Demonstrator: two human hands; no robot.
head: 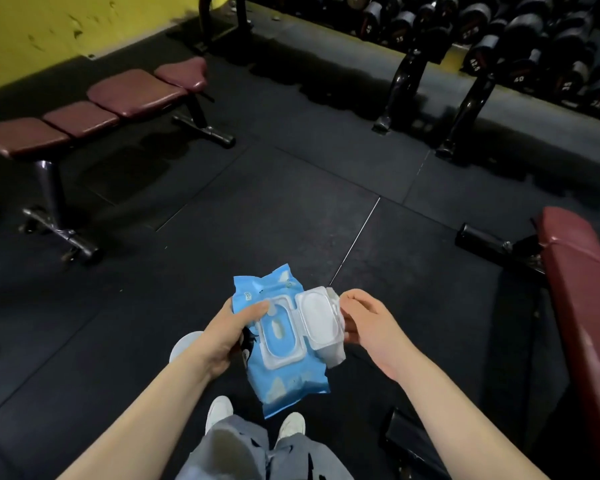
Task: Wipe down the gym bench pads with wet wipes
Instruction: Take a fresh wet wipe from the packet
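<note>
The blue wet-wipe pack (284,344) was held in front of the person, above the dark rubber floor (291,209), with its white flip lid (321,318) swung open to the right. Small print on the pack's upper left corner could not be read. The left hand (231,332) gripped the pack's left edge, thumb lying across the top beside the lid frame. The right hand (364,318) pinched a white wipe (335,351) at the lid's right side; most of the wipe lay behind the lid, and the fingertips there were hard to make out.

A maroon padded bench (94,109) stood well apart at the upper left, its near end cut off by the frame. A second maroon bench pad (582,306) ran along the right edge, only partly in view. On the dumbbell rack (499,39) at the upper right, white numbers showed on the weight ends, among them "40" and "35"; others were too blurred to read. Grey trousers (243,452) and white shoes (219,410) showed at the bottom.
</note>
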